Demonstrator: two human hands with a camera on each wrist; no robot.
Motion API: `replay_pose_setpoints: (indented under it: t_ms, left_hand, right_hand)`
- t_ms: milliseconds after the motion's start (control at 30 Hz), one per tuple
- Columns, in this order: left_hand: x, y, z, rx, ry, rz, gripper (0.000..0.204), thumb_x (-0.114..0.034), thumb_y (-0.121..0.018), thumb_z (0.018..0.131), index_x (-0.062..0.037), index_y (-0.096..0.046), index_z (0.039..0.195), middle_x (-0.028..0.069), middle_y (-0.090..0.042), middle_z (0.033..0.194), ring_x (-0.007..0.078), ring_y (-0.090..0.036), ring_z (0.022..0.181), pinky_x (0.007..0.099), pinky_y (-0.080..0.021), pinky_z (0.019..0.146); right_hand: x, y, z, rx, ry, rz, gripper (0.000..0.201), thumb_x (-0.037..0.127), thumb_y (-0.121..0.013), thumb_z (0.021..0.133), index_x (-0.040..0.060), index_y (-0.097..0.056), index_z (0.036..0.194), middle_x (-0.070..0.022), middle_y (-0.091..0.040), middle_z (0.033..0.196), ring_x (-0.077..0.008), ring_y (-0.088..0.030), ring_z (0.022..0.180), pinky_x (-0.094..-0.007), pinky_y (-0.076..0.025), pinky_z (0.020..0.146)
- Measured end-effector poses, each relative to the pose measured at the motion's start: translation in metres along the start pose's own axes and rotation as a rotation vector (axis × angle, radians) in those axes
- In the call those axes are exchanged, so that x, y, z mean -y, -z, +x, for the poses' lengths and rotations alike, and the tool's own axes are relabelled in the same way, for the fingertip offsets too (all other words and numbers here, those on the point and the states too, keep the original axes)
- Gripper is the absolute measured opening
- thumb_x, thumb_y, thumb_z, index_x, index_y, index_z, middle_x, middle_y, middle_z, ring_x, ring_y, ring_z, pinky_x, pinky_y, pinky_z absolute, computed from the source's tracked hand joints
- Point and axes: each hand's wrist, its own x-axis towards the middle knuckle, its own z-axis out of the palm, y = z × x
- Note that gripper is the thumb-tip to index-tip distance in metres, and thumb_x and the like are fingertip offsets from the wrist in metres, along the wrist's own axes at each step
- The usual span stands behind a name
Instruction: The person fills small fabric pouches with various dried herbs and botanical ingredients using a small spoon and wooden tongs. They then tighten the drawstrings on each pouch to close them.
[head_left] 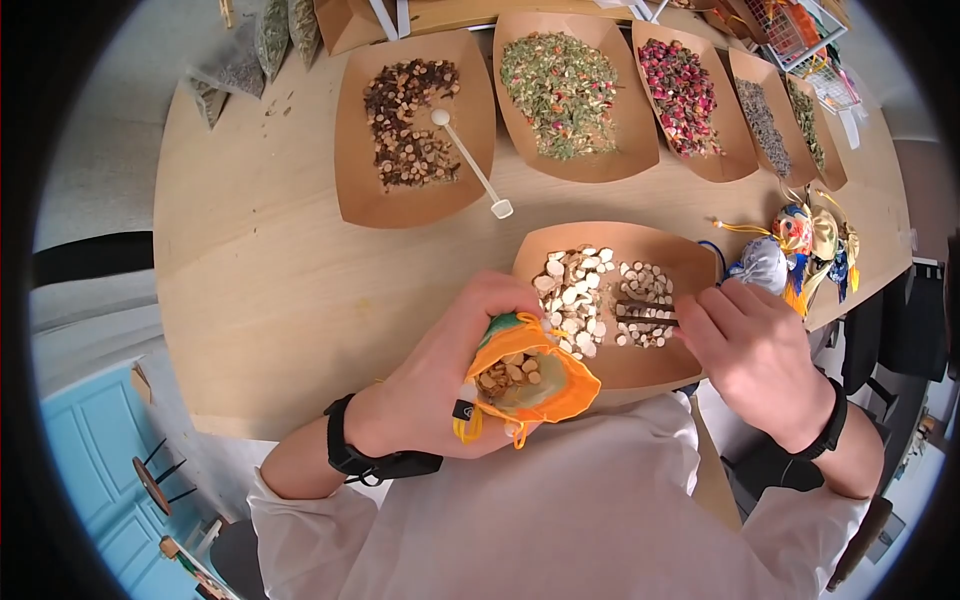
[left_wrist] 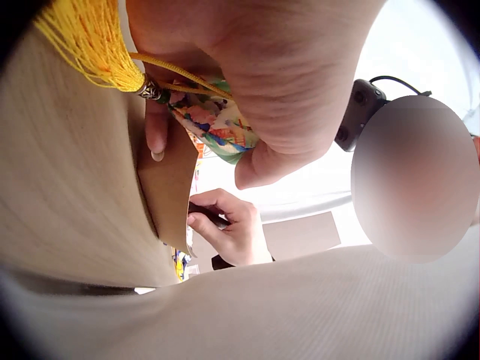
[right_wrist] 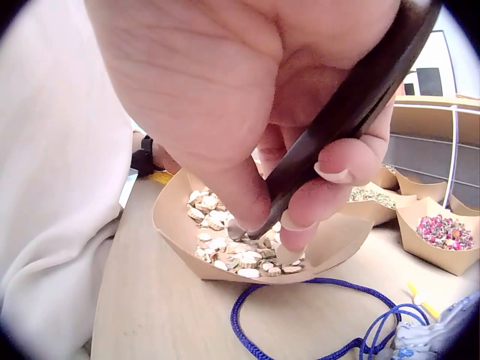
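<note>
My left hand (head_left: 430, 375) grips a small cloth pouch (head_left: 565, 390) with an orange lining, its mouth open upward and light brown slices inside. The left wrist view shows the pouch's flowered outside (left_wrist: 214, 124) and a yellow tassel (left_wrist: 97, 49). In my right hand (head_left: 755, 350) are dark tongs (right_wrist: 337, 112), pinched between thumb and fingers. Their tips reach into the smaller pile of pale slices (head_left: 645, 285) in the near paper tray (head_left: 640, 375). A larger pile of pale slices (head_left: 575, 300) lies on that tray's left side, beside the pouch.
Behind stand paper trays of brown pieces (head_left: 410, 120), green herbs (head_left: 560, 90), rosebuds (head_left: 685, 95) and other dried plants. A white spoon (head_left: 470, 165) lies across the brown pieces' tray. Finished-looking pouches (head_left: 795, 250) sit at the right, plastic bags (head_left: 235, 65) at the back left.
</note>
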Motion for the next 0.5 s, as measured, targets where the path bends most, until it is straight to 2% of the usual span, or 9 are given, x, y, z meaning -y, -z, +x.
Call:
replay_pose_setpoints:
  t_ms: [233, 267, 333, 400, 433, 500]
  left_hand:
    - [-0.002, 0.000, 0.001, 0.000, -0.008, -0.004, 0.077, -0.010, -0.082, 0.071, -0.0062, -0.041, 0.135, 0.0159, -0.047, 0.127, 0.0326, -0.048, 0.116, 0.0411, -0.040, 0.104]
    - [-0.001, 0.000, 0.002, -0.001, -0.009, -0.002, 0.077, -0.010, -0.082, 0.071, -0.0062, -0.041, 0.135, 0.0159, -0.047, 0.127, 0.0326, -0.048, 0.116, 0.0411, -0.040, 0.104]
    - [-0.001, -0.001, 0.003, -0.032, -0.028, 0.067, 0.071, -0.015, -0.083, 0.071, -0.0073, -0.041, 0.128, 0.0119, -0.051, 0.121, 0.0260, -0.052, 0.109, 0.0367, -0.043, 0.094]
    - [0.000, -0.002, 0.003, -0.034, -0.024, 0.056, 0.071, -0.014, -0.083, 0.071, -0.0071, -0.042, 0.128, 0.0121, -0.051, 0.121, 0.0260, -0.052, 0.109, 0.0364, -0.044, 0.094]
    - [0.000, -0.001, 0.003, -0.035, -0.022, 0.044, 0.071, -0.014, -0.083, 0.070, -0.0070, -0.042, 0.128, 0.0123, -0.051, 0.122, 0.0260, -0.052, 0.109, 0.0360, -0.044, 0.094]
    - [-0.002, -0.001, 0.003, -0.033, -0.012, 0.057, 0.072, -0.013, -0.083, 0.070, -0.0069, -0.042, 0.128, 0.0124, -0.051, 0.122, 0.0260, -0.052, 0.110, 0.0360, -0.044, 0.094]
  right_hand:
    - [0.001, 0.002, 0.000, 0.003, 0.009, -0.022, 0.021, 0.011, -0.062, 0.064, 0.0018, -0.061, 0.083, -0.0050, -0.052, 0.074, -0.0205, -0.059, 0.071, -0.0314, -0.050, 0.062]
    - [-0.001, 0.007, 0.001, -0.003, -0.002, 0.025, 0.020, 0.011, -0.066, 0.066, 0.0015, -0.062, 0.084, -0.0056, -0.054, 0.074, -0.0211, -0.060, 0.071, -0.0321, -0.050, 0.061]
    - [-0.004, 0.018, 0.002, -0.009, -0.010, 0.075, 0.020, 0.011, -0.069, 0.068, 0.0012, -0.063, 0.085, -0.0063, -0.056, 0.075, -0.0217, -0.061, 0.070, -0.0328, -0.050, 0.060]
    - [-0.005, 0.033, 0.004, -0.151, -0.056, 0.275, 0.027, 0.013, -0.079, 0.072, -0.0010, -0.065, 0.091, -0.0085, -0.063, 0.078, -0.0242, -0.061, 0.066, -0.0348, -0.049, 0.056]
    - [-0.005, 0.039, 0.005, -0.152, -0.056, 0.277, 0.027, 0.013, -0.079, 0.072, -0.0010, -0.065, 0.091, -0.0085, -0.063, 0.078, -0.0242, -0.061, 0.066, -0.0348, -0.049, 0.056]
    - [-0.003, 0.049, 0.006, -0.236, 0.052, 0.470, 0.036, 0.016, -0.085, 0.073, -0.0037, -0.067, 0.097, -0.0117, -0.067, 0.081, -0.0265, -0.060, 0.060, -0.0362, -0.047, 0.052]
